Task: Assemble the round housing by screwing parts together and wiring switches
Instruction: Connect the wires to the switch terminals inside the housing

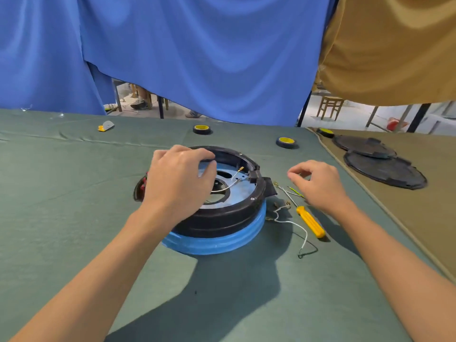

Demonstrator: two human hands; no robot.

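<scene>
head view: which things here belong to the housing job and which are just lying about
In the job: round housing under the left hand, yellow screwdriver, loose wires beside the right hand.
Lying about: tape rolls, black covers on the brown cloth, small grey-and-yellow item far left.

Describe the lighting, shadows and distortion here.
Head view: hard light from the far left throws dark arm shadows over the green table cloth, nearside of the black round plastic housing; the wide-angle lens curves that cloth's edges; left hand and right hand are sharp.
</scene>
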